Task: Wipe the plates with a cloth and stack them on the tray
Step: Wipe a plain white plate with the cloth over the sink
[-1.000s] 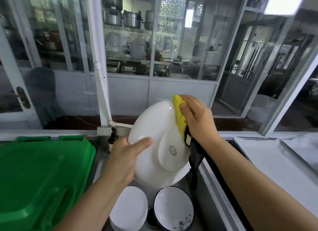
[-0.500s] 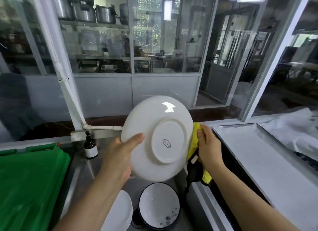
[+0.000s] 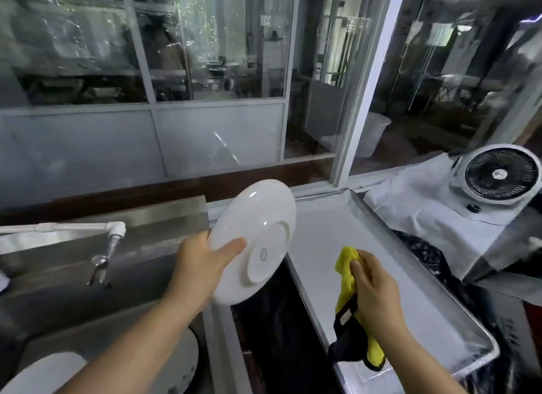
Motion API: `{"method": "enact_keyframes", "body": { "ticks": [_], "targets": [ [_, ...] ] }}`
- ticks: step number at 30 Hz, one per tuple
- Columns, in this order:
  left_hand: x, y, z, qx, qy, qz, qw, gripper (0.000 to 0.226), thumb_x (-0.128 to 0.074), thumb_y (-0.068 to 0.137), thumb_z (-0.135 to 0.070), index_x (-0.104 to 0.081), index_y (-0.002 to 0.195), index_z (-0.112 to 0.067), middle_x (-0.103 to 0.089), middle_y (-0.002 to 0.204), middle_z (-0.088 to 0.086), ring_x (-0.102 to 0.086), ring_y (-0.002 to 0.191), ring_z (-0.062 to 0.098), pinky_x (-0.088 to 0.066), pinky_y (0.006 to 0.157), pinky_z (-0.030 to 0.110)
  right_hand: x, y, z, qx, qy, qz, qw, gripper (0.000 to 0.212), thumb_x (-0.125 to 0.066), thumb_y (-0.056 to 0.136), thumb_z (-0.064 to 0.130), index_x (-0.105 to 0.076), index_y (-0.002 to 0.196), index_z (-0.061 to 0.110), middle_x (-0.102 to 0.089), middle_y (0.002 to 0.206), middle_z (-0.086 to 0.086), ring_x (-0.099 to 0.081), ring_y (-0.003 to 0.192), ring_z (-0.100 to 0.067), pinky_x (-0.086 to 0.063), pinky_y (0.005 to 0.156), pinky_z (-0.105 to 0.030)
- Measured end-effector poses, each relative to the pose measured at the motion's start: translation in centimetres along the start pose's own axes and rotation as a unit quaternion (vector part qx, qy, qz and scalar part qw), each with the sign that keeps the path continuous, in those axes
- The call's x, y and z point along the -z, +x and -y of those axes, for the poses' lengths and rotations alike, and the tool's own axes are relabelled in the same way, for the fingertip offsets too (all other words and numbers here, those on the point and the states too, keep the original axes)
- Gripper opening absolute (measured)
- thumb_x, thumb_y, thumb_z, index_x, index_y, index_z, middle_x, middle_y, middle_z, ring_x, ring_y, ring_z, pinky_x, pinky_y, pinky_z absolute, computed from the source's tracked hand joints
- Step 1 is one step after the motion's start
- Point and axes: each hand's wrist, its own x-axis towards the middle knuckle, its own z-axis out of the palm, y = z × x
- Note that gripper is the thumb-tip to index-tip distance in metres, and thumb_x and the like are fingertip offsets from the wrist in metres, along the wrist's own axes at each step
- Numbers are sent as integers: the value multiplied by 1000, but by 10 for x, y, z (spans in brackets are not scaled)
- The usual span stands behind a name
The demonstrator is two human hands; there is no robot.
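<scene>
My left hand (image 3: 202, 261) grips a white plate (image 3: 258, 232) by its rim, underside facing me, tilted and held in the air over the left edge of the tray. The metal tray (image 3: 396, 276), lined in white, lies on the right with nothing on it. My right hand (image 3: 372, 285) is closed on a yellow cloth with a black strap (image 3: 349, 279), held above the tray and apart from the plate. More white dishes (image 3: 44, 370) sit low in the sink at the bottom left, partly hidden by my left arm.
A steel sink (image 3: 73, 276) with a white tap (image 3: 113, 232) is on the left. A white fan (image 3: 498, 176) stands on a white cloth at the right, behind the tray. Glass partitions run along the back.
The view has swung right, from the sink to the tray. The plate has moved right toward the tray. My right hand with the cloth has come off the plate's rim.
</scene>
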Motion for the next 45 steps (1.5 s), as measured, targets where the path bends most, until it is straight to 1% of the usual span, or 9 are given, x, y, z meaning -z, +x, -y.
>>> {"method": "enact_keyframes", "body": {
  "ticks": [4, 8, 15, 18, 23, 32, 36, 40, 45],
  "targets": [
    [-104, 30, 8, -47, 139, 19, 989, 26, -80, 72, -27, -57, 62, -34, -62, 63, -16, -59, 65, 2, -43, 54, 20, 42, 48, -47, -20, -3, -5, 1000, 32, -52, 95, 15, -55, 85, 46, -63, 78, 22, -53, 77, 18, -35, 59, 0],
    [-181, 62, 30, -125, 274, 83, 950, 24, -70, 76, -34, -57, 57, -29, -61, 60, -9, -59, 59, 10, -39, 50, 23, 59, 86, -81, -34, -1, 7, 999, 28, -54, 95, 13, -58, 93, 41, -65, 84, 19, -55, 79, 15, -36, 63, 0],
    [-275, 119, 81, -324, 492, 216, 779, 19, -54, 93, -29, -69, 97, -18, -66, 95, -4, -60, 90, 18, -39, 64, 30, 64, 131, -130, -57, 25, -4, 998, 29, -55, 93, 9, -63, 89, 37, -67, 80, 23, -59, 74, 8, -40, 64, -4],
    [-299, 130, 95, -402, 524, 241, 711, 29, -91, 45, -15, -64, 56, -15, -58, 57, -5, -57, 51, 13, -31, 37, 18, 64, 148, -145, -69, 37, -17, 997, 33, -57, 92, 8, -64, 86, 39, -68, 82, 23, -60, 77, 6, -42, 66, -5],
    [-328, 143, 122, -396, 594, 227, 662, 46, -83, 11, -4, -58, 48, -20, -50, 48, -7, -48, 41, 10, -26, 31, 18, 62, 167, -161, -69, 45, -28, 996, 35, -56, 92, 9, -66, 86, 42, -69, 83, 17, -61, 76, 2, -45, 68, -12],
    [-359, 141, 164, -457, 579, 180, 650, 20, -65, 59, -1, -70, 64, -19, -58, 59, -6, -58, 54, 11, -55, 64, 23, 57, 180, -178, -72, 39, -13, 997, 25, -56, 92, 12, -66, 91, 35, -69, 75, 9, -63, 70, -6, -44, 61, -11],
    [-373, 139, 167, -399, 594, 214, 665, 12, -75, 57, -13, -69, 64, -21, -57, 59, -7, -56, 54, 11, -51, 59, 20, 49, 181, -181, -89, 62, -10, 994, 21, -55, 93, 7, -67, 95, 25, -71, 76, 5, -65, 72, -14, -48, 62, -17],
    [-380, 138, 174, -323, 596, 272, 684, 53, -81, 41, -68, -68, 66, -24, -58, 62, -9, -56, 57, 9, -46, 58, 19, 43, 181, -183, -92, 70, -10, 993, 21, -56, 92, 4, -67, 96, 22, -71, 78, 10, -65, 69, -8, -48, 60, -14],
    [-366, 135, 164, -310, 567, 232, 727, 60, -80, 36, -71, -68, 71, -24, -59, 68, -10, -58, 63, 11, -47, 65, 21, 35, 188, -184, -65, 32, 5, 997, 25, -57, 92, 7, -62, 93, 31, -67, 81, 22, -59, 67, 4, -41, 58, -6]
  ]
}}
